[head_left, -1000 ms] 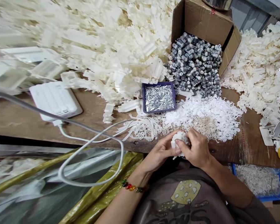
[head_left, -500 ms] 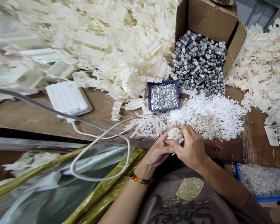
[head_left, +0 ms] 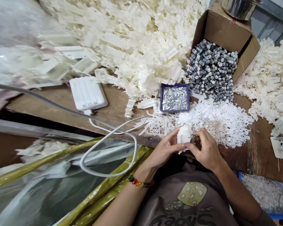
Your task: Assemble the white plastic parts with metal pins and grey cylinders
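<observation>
My left hand [head_left: 166,150] grips a small white plastic part [head_left: 184,136] at the near edge of the wooden table [head_left: 37,106]. My right hand [head_left: 206,150] is closed on the same part from the right, thumb and fingers pinching its side. Just beyond the hands lie a heap of small white plastic pieces [head_left: 217,117], a patch of tiny tan pieces [head_left: 214,127] and a spread of thin white strips [head_left: 155,124]. A beaded bracelet [head_left: 138,182] is on my left wrist.
A purple tray of metal pins [head_left: 175,98] sits behind the hands. A cardboard box [head_left: 228,34] spills small grey motors [head_left: 211,70]. Big piles of cream plastic parts [head_left: 132,40] cover the back. A white power bank [head_left: 87,93] with a looping cable [head_left: 108,147] lies left; a yellow-green bag [head_left: 61,188] is below.
The view has shifted, so everything sits further right and lower. My hands have turned the white part, and my right fingers now pinch its right side.
</observation>
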Motion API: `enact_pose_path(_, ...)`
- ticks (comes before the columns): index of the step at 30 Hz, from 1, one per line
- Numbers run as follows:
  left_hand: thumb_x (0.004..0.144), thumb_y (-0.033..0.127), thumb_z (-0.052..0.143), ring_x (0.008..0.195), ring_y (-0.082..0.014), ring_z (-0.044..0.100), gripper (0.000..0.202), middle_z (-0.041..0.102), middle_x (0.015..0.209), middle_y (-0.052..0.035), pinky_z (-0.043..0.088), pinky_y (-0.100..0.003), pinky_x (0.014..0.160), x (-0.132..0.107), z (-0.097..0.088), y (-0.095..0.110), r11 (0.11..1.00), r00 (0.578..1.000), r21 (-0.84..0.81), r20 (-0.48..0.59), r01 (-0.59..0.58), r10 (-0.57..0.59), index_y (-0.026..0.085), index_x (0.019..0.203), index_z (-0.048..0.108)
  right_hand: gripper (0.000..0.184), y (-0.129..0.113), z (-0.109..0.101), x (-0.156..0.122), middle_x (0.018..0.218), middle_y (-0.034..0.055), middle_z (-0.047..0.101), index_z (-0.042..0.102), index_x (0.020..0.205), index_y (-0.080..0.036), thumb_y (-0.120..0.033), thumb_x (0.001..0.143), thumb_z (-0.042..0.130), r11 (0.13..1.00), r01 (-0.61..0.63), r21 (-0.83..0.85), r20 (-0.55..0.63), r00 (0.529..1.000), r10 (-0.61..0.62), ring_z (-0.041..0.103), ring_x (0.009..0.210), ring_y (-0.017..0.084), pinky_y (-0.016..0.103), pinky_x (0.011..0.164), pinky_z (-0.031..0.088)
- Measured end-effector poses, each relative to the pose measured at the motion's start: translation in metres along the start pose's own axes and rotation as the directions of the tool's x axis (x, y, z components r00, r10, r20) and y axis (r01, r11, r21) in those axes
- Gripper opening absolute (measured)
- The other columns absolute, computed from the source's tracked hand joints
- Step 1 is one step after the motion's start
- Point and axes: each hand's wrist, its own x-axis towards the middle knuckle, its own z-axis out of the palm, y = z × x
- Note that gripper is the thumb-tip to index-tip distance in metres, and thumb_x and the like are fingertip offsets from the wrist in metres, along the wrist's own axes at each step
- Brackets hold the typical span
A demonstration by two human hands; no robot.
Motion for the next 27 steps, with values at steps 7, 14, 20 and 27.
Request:
enact_pose_path(7,0.056,0.009,0.075,0.064,-0.0119,0.058,0.053,0.069,0.076,-0.0016,0.043,-0.02,0.059,-0.009,0.016,-0.004,0.992,0.999,-0.127,-0.027,0.016,-0.019,0.016,0.108,0.064,0.013,0.002,0.01,-0.013,0.071,0.0033,0.049,0.046,0.081,-0.018,-0.029,0.089,0.043,0.988,0.137,-0.069,-0.076,0.987,-0.142,0.049,0.065,0.016,0.027,0.057,0.041)
enact_pose_path(14,0.06,0.003,0.068,0.059,-0.0105,0.056,0.041,0.068,0.073,-0.0037,0.043,-0.019,0.056,-0.03,0.001,0.006,0.978,0.998,-0.208,-0.063,-0.005,-0.008,0.012,0.1,0.068,0.014,-0.009,0.031,-0.003,0.068,0.0031,0.051,0.048,0.079,-0.019,-0.029,0.087,0.044,0.988,0.134,0.083,0.007,0.991,-0.135,0.051,0.063,0.016,0.028,0.058,0.04)
enact_pose_path(20,0.07,0.01,0.067,0.079,-0.0176,0.062,0.041,0.068,0.099,-0.0097,0.049,-0.028,0.075,-0.057,-0.027,0.031,0.956,0.979,-0.252,-0.169,-0.152,0.112,0.015,0.11,0.063,0.019,-0.034,0.041,0.041,0.077,0.0015,0.06,0.054,0.09,-0.019,-0.036,0.086,0.046,0.778,-0.284,0.561,0.371,0.926,0.07,0.056,0.069,0.014,0.026,0.063,0.046)
enact_pose_path(27,0.067,0.014,0.072,0.109,-0.025,0.054,0.061,0.06,0.122,-0.0062,0.045,-0.028,0.083,-0.062,-0.035,0.032,0.951,0.924,-0.022,-0.244,-0.309,0.295,0.024,0.124,0.052,0.023,-0.052,0.045,0.057,0.09,0.0019,0.061,0.052,0.092,-0.019,-0.028,0.072,0.057,0.211,-0.711,0.671,0.7,0.701,0.138,0.058,0.08,0.015,0.031,0.076,0.048)
